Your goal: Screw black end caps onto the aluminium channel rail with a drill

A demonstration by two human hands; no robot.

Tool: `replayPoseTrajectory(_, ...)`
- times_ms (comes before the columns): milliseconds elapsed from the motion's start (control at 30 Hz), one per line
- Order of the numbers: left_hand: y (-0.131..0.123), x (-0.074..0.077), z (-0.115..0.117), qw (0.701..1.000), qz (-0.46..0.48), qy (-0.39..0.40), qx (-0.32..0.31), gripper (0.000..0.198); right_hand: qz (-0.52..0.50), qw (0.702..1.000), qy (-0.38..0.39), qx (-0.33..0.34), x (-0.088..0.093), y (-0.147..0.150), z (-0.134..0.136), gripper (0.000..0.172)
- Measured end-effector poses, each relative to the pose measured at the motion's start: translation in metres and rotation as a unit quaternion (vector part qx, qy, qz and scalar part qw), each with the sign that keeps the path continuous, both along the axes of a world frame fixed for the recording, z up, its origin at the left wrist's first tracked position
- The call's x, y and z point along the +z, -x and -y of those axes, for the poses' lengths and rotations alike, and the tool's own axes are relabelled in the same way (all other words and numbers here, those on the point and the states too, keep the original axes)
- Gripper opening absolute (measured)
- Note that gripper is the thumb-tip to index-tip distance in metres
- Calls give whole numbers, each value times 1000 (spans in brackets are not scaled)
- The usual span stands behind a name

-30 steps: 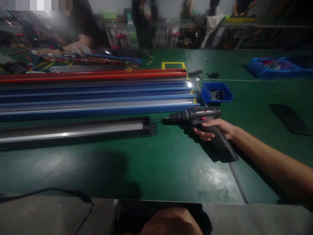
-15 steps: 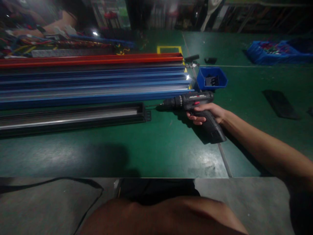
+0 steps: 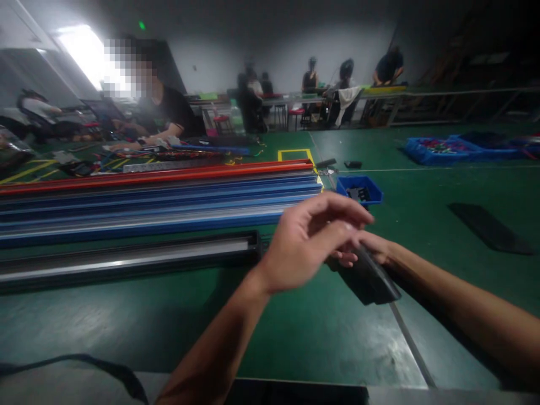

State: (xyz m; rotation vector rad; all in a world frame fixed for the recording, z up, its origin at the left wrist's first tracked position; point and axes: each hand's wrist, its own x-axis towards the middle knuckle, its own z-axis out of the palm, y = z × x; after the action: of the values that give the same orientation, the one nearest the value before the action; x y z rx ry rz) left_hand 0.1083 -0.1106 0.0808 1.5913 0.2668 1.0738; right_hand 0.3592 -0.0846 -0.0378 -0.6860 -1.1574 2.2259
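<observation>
My right hand (image 3: 374, 245) is wrapped round the grip of a black cordless drill (image 3: 378, 279). Only the lower part of its handle shows, because my left hand (image 3: 297, 243) covers the body and chuck. That left hand is open, its fingers curved above the drill and its thumb apart from them; whether it touches the drill I cannot tell. To the left lies a long black frame bar (image 3: 219, 254) with a silvery strip along its inside, its near end close to my left wrist.
Behind the black bar lie long blue bars (image 3: 169, 209) and an orange bar (image 3: 177, 179). A small blue bin (image 3: 371, 191) holds black parts. Further right are blue trays (image 3: 439, 152) and a flat black piece (image 3: 491, 229). A co-worker (image 3: 172, 112) sits across the green table (image 3: 295, 332).
My left hand has come in from below and now hangs in front of the drill. The view has tilted up, showing more of the room. My right hand keeps its hold on the drill.
</observation>
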Motion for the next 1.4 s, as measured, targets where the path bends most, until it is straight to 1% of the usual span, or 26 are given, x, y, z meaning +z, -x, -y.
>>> replayPoseTrajectory(67, 1, 2, -41, 992, -45, -65, 93, 13, 7, 1000, 29, -6, -2, -2, 0, 22)
replayPoseTrajectory(100, 8, 3, -61, 981, -95, -103, 133, 16, 10, 999, 41, -11, -3, -3, -1, 24)
replayPoseTrajectory(133, 18, 3, -79, 962, -162, -150, 163, 18, 9, 998, 55, -15, -4, -4, -1, 24)
replayPoseTrajectory(167, 31, 3, -96, 929, -252, -204, 177, 21, 6, 998, 64, -18, -5, -4, -1, 25)
replayPoseTrajectory(200, 45, 2, -112, 884, -345, -254, 187, 25, 1, 997, 69, -21, -6, -5, -1, 25)
replayPoseTrajectory(233, 59, 0, -126, 833, -428, -295, 189, 30, -3, 997, 72, -23, -6, -4, -2, 25)
replayPoseTrajectory(267, 73, -3, -139, 777, -501, -325, 198, 35, -8, 997, 72, -23, -7, -4, -2, 25)
replayPoseTrajectory(300, 86, -7, -150, 712, -570, -347, 218, 45, -13, 997, 70, -23, -7, -4, -2, 25)
replayPoseTrajectory(333, 96, -11, -158, 656, -622, -359, 232, 53, -16, 997, 71, -22, -7, -3, -2, 25)
replayPoseTrajectory(367, 105, -17, -163, 640, -636, -359, 241, 56, -19, 997, 73, -20, -7, -3, -2, 24)
replayPoseTrajectory(400, 111, -23, -166, 632, -640, -359, 248, 57, -21, 997, 75, -18, -7, -3, -2, 23)
replayPoseTrajectory(467, 118, -36, -163, 624, -646, -357, 256, 61, -23, 996, 81, -16, -7, -3, -1, 22)
replayPoseTrajectory(600, 119, -57, -142, 620, -648, -350, 272, 71, -17, 996, 86, -17, -8, -6, 1, 22)
replayPoseTrajectory(667, 118, -65, -133, 609, -666, -349, 253, 70, -17, 996, 87, -14, -8, -7, 3, 22)
replayPoseTrajectory(700, 117, -67, -131, 609, -672, -348, 239, 69, -16, 996, 89, -12, -8, -8, 3, 23)
replayPoseTrajectory(833, 115, -71, -131, 621, -684, -335, 187, 72, -6, 996, 92, -16, -6, -10, 6, 24)
replayPoseTrajectory(1033, 115, -73, -134, 615, -695, -320, 193, 72, 2, 995, 103, -17, -1, -11, 9, 23)
replayPoseTrajectory(1167, 119, -78, -135, 620, -688, -337, 170, 71, 2, 995, 102, -18, -1, -11, 11, 24)
replayPoseTrajectory(1333, 124, -83, -140, 602, -698, -358, 149, 66, 3, 995, 98, -21, 0, -10, 11, 23)
replayPoseTrajectory(1400, 125, -83, -140, 603, -699, -356, 145, 63, 2, 995, 96, -21, 0, -9, 11, 24)
